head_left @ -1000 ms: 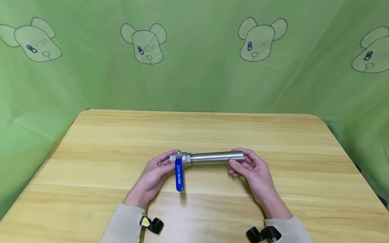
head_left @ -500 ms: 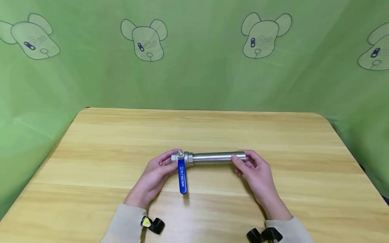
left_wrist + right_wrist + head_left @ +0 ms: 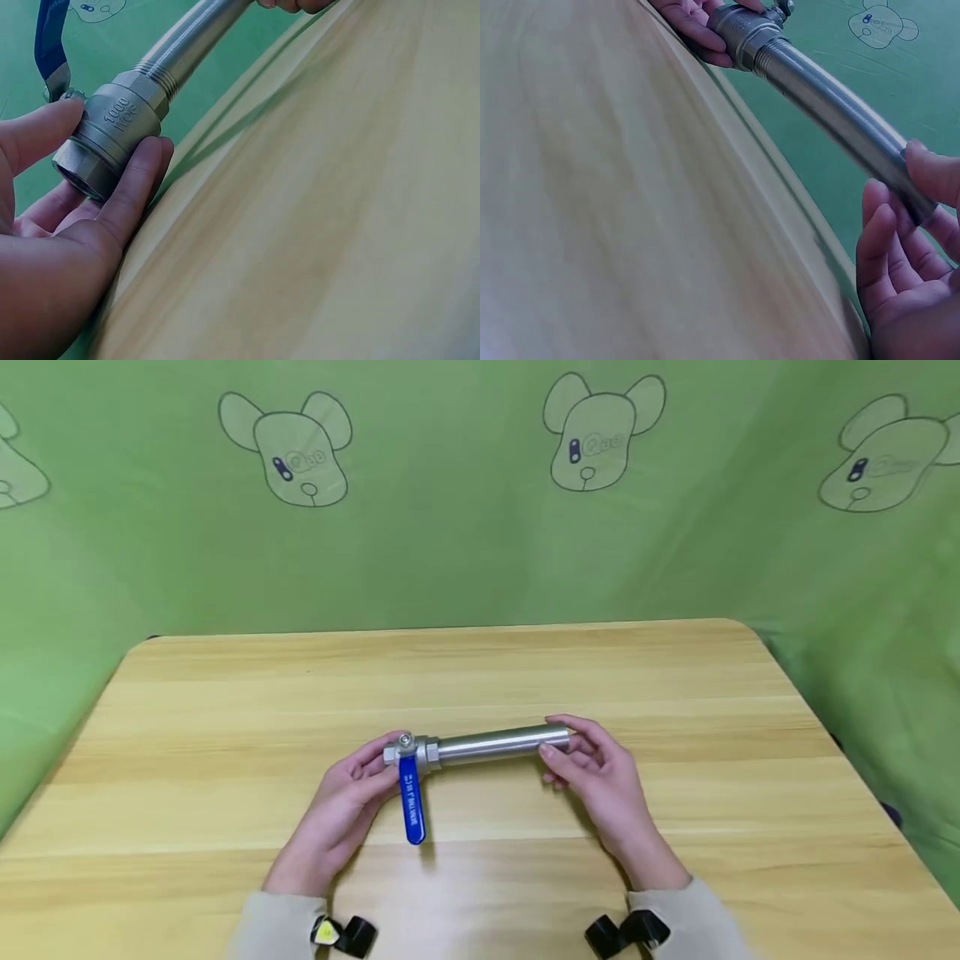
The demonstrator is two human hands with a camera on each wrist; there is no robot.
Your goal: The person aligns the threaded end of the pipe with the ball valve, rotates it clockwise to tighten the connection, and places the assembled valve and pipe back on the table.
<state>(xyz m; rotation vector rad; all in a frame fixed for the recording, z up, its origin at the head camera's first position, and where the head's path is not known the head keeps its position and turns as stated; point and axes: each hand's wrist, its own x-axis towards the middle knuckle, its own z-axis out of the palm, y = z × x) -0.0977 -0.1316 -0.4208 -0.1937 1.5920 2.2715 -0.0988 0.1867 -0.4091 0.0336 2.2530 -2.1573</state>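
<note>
A steel ball valve (image 3: 426,752) with a blue lever handle (image 3: 412,802) is joined to a straight steel pipe (image 3: 495,744). My left hand (image 3: 348,806) holds the valve body, thumb on the near side and fingers beneath, as the left wrist view shows. Raised lettering reading "1000 WOG" marks the valve body (image 3: 124,120). At the pipe's free end, my right hand (image 3: 603,781) pinches it between thumb and fingers. Threads (image 3: 763,61) show where the pipe enters the valve. The pair is held above the table, the lever pointing toward me.
A wood-grain table (image 3: 225,710) lies under both hands. Green fabric (image 3: 450,552) with printed bear heads surrounds it at the back and sides. Black wrist devices (image 3: 352,935) are strapped over the sleeves.
The head view has turned slightly, so hands, valve and pipe appear further left. The pipe's right end now tilts up a little more. Both hands keep their holds.
</note>
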